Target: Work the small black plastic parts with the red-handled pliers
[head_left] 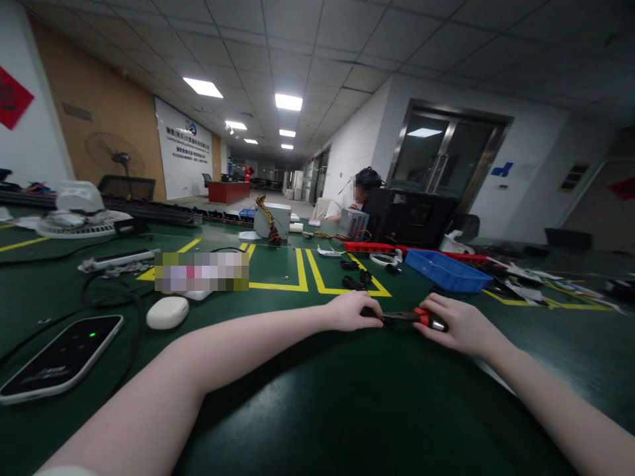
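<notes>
Green worktop (pixel 317 410) nearest. Over it, right hand (pixel 459 322), fingers clamped round red-handled pliers (pixel 423 317); left hand (pixel 351 311), fingers clamped on small black part (pixel 368 311), type unclear, close by plier tips. Best: brace part firmly, keep tips square, squeeze gradually.

At the green counter (pixel 317 403), the left hand (pixel 350 312) grips a small black part (pixel 368 312), the right hand (pixel 459 325) red-handled pliers (pixel 405 316); a blue plastic tray (pixel 446 272) sits farther right.
</notes>
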A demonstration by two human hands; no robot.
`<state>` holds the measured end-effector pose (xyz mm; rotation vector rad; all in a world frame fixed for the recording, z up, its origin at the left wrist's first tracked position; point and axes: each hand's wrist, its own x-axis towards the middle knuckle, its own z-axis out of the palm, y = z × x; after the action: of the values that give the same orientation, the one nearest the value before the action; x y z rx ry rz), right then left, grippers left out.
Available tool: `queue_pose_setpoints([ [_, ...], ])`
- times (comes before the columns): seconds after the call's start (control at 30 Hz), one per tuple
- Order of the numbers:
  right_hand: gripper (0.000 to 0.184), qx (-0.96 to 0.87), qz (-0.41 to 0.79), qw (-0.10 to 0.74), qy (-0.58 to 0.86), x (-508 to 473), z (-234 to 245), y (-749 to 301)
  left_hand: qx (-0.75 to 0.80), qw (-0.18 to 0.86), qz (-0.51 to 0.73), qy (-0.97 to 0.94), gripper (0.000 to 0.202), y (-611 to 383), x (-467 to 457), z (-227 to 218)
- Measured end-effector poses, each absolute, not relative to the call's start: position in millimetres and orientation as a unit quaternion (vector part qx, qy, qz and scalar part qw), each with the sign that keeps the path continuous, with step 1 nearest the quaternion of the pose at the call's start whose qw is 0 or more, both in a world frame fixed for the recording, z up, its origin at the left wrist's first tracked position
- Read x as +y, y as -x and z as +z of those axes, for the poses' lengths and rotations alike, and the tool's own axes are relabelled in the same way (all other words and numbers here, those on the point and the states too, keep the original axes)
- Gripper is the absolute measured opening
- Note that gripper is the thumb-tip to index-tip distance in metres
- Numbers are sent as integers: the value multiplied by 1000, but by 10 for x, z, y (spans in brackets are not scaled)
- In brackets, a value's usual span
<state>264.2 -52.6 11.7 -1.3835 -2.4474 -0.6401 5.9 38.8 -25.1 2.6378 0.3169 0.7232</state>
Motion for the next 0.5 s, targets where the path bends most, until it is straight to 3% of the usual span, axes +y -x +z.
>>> queue_pose_setpoints([
  [0.5, 28, -839, -222, 117, 484, -557, 114, -2627, 118, 197, 260, -938, 16, -59, 371, -262],
])
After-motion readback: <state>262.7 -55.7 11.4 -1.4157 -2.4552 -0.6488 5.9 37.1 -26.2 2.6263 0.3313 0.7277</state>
